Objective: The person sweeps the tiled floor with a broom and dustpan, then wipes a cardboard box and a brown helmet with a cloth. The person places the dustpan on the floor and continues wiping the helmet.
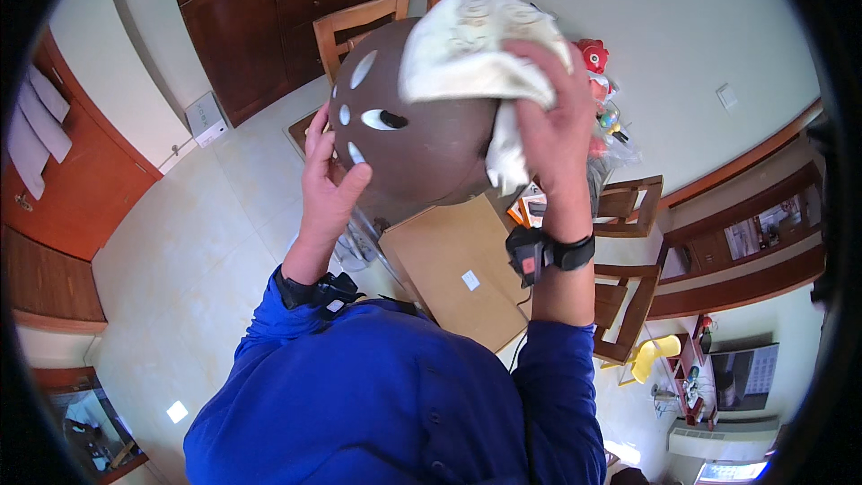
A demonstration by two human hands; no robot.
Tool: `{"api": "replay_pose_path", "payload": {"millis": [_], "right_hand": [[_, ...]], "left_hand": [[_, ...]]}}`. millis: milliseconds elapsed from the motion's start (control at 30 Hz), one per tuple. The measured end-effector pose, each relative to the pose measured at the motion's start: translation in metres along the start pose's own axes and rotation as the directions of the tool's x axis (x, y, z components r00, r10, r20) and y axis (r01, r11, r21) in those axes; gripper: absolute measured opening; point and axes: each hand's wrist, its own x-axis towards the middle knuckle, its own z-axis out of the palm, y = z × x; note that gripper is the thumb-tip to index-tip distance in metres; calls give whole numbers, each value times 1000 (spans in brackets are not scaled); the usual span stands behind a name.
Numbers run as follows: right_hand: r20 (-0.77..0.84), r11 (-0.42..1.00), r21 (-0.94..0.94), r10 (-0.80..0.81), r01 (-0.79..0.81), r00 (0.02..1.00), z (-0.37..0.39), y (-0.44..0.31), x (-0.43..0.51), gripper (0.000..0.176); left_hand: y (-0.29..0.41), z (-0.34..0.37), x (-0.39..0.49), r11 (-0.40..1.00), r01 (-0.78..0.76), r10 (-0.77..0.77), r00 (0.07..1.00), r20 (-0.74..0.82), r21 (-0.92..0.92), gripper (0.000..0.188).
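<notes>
A brown, rounded helmet (438, 141) with oval vents is held up in front of my chest. At its left side my left hand (326, 172) grips the shell, thumb on the near face and fingers partly hidden behind. A white cloth (481, 47) with a faint printed pattern lies over the top and right of the shell. My right hand (555, 108) holds this cloth against the helmet, and one end of it hangs down beneath the palm. The cloth and right hand look slightly blurred. Dark devices are strapped to both wrists.
Below the helmet is a flat brown cardboard box (458, 269). Wooden chairs (626, 310) stand on the right, another chair (363, 20) beyond the helmet. Red toys and plastic bags (609, 121) are near the right wall. A white box (205, 120) sits by the dark wooden cabinet (232, 47).
</notes>
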Motion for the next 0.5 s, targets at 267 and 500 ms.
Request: {"api": "replay_pose_path", "payload": {"millis": [267,500], "right_hand": [[-233,984,-177,-15,-28,972,-15,-14,-19,46],[237,765,-406,-440,500,866,49,-64,-109,42]], "left_hand": [[-14,7,-1,968,199,-218,969,-118,-152,64],[1,25,0,719,307,-423,905,-43,-623,51]]}}
